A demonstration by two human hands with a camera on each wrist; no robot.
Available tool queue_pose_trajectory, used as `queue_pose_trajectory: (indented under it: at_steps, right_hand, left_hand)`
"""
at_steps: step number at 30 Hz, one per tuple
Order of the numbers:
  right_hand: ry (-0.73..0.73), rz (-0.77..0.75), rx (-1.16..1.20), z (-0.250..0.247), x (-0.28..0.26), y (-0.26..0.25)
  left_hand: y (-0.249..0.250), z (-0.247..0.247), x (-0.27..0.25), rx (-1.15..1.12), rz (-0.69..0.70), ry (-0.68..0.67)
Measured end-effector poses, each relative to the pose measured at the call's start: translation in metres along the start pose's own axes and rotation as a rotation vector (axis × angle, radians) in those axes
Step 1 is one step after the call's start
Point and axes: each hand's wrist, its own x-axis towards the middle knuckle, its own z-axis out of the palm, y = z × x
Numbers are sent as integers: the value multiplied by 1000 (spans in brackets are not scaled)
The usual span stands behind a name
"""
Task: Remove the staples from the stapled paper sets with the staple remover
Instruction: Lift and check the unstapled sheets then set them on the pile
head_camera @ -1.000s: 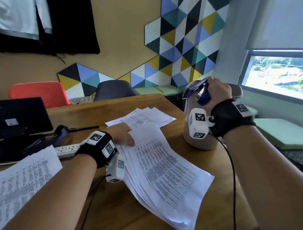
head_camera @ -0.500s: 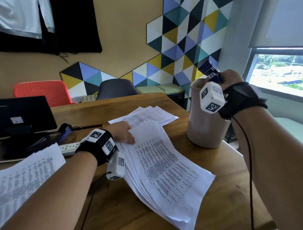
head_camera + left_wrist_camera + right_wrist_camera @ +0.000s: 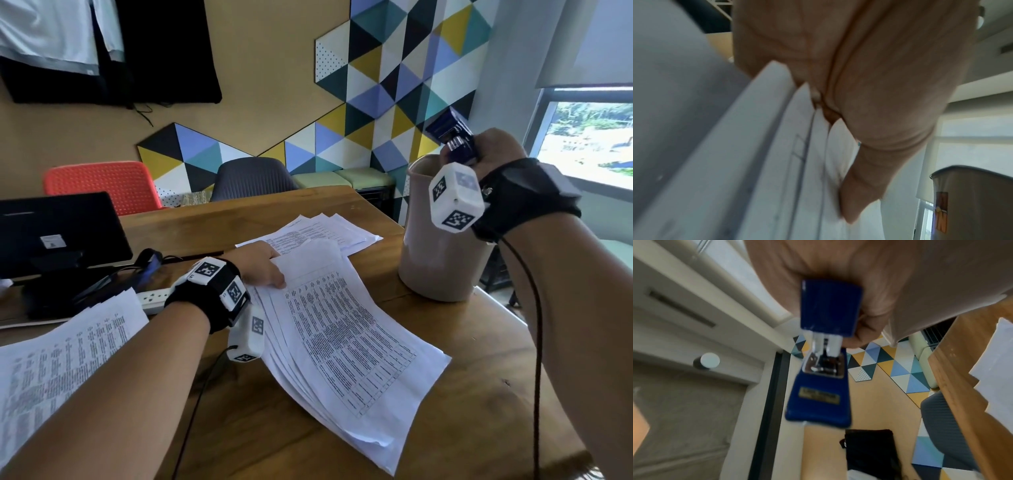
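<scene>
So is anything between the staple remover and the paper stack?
Nothing visible. The right hand holds the staple remover over the bin, and only open table lies between it and the paper stack the left hand grips.

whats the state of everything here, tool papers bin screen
blue staple remover, gripped in the right hand, raised above the rim of the beige plastic bin
fanned stack of white printed paper sheets, lying on the wooden table, corner held by the left hand
beige plastic bin, upright, open top
smaller white paper pile, flat on the table
black monitor, screen dark
</scene>
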Motion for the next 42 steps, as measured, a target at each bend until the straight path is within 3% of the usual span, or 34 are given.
queue_pose_trajectory:
  at_steps: [4, 7, 10, 12, 15, 18, 20, 23, 26, 28, 30, 31, 33, 35, 36, 42]
  right_hand:
    - [-50, 147, 21, -2, -18, 19]
    - [-112, -18, -537, -2, -49, 60]
    - [-399, -229, -1302, -13, -64, 121]
    - [-525, -202, -1660, -26, -59, 161]
    - [-565, -62, -1844, -48, -49, 204]
    - [-600, 29, -1920, -58, -41, 216]
    - [-595, -2, -1728, -52, -41, 204]
    - [-623, -84, -1030, -35, -48, 176]
    - [-613, -156, -648, -26, -50, 163]
    - [-589, -189, -537, -22, -56, 161]
    - [-519, -255, -436, -17, -61, 159]
    - [-495, -278, -378, -15, -65, 156]
    - [-487, -282, -242, -12, -72, 151]
    - [-519, -265, -146, -10, -82, 144]
    - [-527, -254, -114, -7, -87, 140]
    - [-462, -461, -271, 0, -98, 123]
  left_hand:
    - [5, -2, -3, 103, 22, 98]
    - [4, -1, -5, 198, 39, 188]
    - [-3, 0, -8, 232, 51, 251]
    - [-8, 0, -12, 219, 54, 293]
    - [-15, -4, -18, 189, 94, 351]
    - [-15, -13, -29, 136, 162, 387]
    - [-11, -20, -38, 122, 215, 418]
    - [-1, -29, -51, 93, 338, 406]
    - [10, -39, -63, 40, 469, 449]
    - [10, -44, -64, 31, 510, 632]
    - [3, -44, -61, 18, 402, 880]
    - [-3, -43, -60, -62, 290, 926]
    - [-8, -34, -61, -371, 101, 810]
    - [-9, -20, -61, -790, 84, 666]
    - [-9, -12, -61, -899, 122, 664]
    - [15, 14, -75, -813, 335, 824]
